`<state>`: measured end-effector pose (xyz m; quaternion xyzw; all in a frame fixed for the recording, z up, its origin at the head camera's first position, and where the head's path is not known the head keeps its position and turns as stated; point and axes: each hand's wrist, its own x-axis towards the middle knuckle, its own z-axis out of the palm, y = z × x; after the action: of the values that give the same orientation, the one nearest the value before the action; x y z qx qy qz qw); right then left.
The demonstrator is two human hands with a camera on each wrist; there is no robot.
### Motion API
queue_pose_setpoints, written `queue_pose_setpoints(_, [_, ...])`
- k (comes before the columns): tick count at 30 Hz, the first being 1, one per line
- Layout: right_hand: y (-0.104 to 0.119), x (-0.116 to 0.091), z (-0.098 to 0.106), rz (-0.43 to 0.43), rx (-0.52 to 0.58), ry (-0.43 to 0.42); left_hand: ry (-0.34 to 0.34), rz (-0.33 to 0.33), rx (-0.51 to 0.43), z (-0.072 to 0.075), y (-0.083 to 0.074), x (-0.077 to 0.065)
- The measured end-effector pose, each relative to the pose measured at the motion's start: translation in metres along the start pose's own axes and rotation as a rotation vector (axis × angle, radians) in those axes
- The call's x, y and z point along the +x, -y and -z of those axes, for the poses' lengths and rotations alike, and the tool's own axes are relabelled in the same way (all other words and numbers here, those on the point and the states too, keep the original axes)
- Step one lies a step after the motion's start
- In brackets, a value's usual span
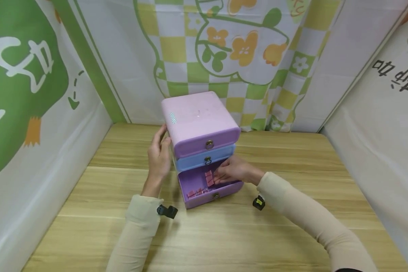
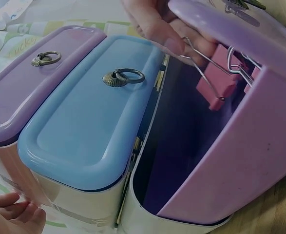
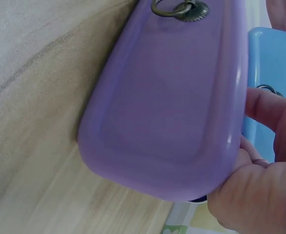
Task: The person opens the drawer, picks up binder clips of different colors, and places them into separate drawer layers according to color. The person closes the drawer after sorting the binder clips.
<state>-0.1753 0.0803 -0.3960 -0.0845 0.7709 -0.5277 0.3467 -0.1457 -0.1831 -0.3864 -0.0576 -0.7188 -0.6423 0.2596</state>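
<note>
A small drawer cabinet (image 1: 200,113) has its purple bottom drawer (image 1: 200,202) pulled out. My right hand (image 1: 234,170) reaches into that drawer and pinches a pink binder clip (image 2: 219,80) by its wire handle, fingertips partly hidden behind the drawer front in the right wrist view. Other pink binder clips (image 1: 194,192) lie in the drawer near its front. Against the cabinet's left side rests my left hand (image 1: 159,155), its fingers fairly straight; a few of its fingers (image 2: 16,214) show at the lower left of the left wrist view.
Above the pulled-out drawer are a closed blue drawer (image 1: 190,162) and a closed purple top drawer (image 1: 190,148), each with a ring pull. The cabinet stands on a wooden table (image 1: 88,211), near a printed curtain (image 1: 176,49) at the back.
</note>
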Motion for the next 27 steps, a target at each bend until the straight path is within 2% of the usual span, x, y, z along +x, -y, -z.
queue_pose_setpoints(8, [-0.001,-0.001,0.000,0.011,-0.001,-0.016,-0.002,0.006,0.020,0.001,0.001,0.000])
queue_pose_setpoints(15, [0.009,-0.013,0.015,0.005,-0.052,-0.023,-0.002,0.013,0.024,0.000,0.000,0.000])
queue_pose_setpoints(22, [0.024,-0.048,0.028,0.056,-0.059,-0.025,-0.001,0.013,0.040,0.000,0.000,0.000])
queue_pose_setpoints(27, [0.025,-0.077,0.029,0.073,-0.060,-0.027,-0.004,0.015,0.037,0.000,0.001,0.000])
